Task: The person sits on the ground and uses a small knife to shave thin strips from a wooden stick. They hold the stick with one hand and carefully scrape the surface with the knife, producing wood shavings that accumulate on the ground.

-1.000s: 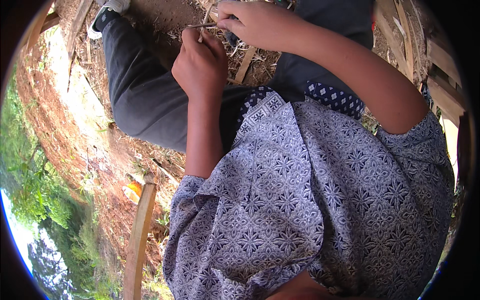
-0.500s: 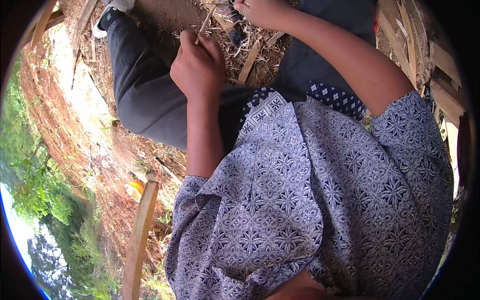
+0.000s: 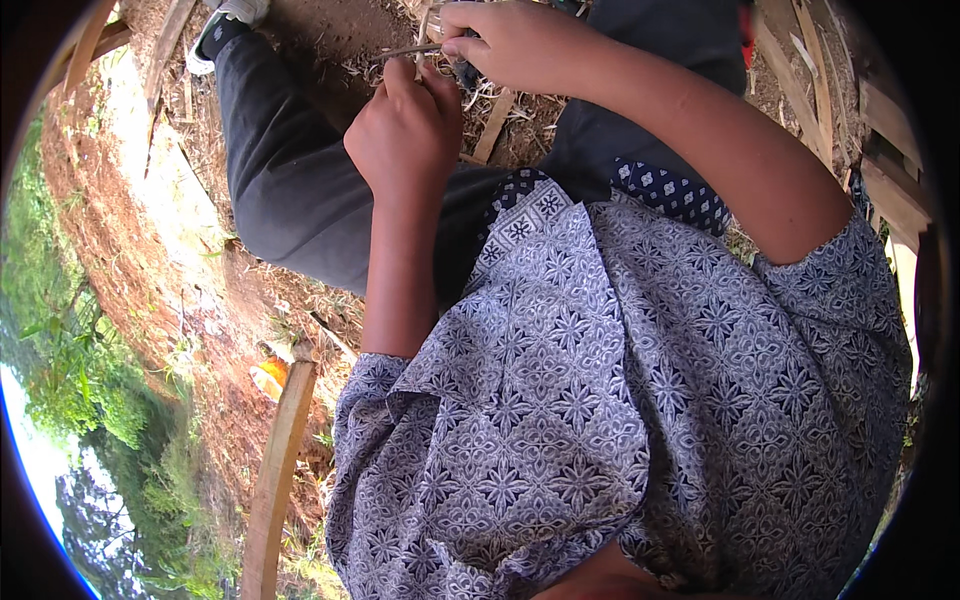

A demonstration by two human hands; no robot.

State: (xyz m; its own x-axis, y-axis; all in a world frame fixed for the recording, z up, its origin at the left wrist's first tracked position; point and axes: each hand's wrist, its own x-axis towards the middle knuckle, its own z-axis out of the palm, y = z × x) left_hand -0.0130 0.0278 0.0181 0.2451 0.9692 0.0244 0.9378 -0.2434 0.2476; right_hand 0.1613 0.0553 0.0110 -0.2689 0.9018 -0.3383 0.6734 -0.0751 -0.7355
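Room is bounded by spread legs (image 3: 300, 205), where a stick (image 3: 421, 64) is gripped by the left hand (image 3: 408, 130), a blade-like strip (image 3: 410, 50) by the right hand (image 3: 515, 45), over shaving-strewn ground (image 3: 335, 30).

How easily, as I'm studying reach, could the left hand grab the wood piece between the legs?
Likely yes: the left hand appears near the mostly uncovered wood piece, though that hand holds a stick.

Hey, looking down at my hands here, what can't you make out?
All in the head view:
- Pale stick: its lower end is hidden inside the closed left hand.
- Thin blade: its grip end is covered by the right hand.
- Shoe: cut off by the top edge.
- Orange thing beside the wooden beam: too small and blurred to identify.
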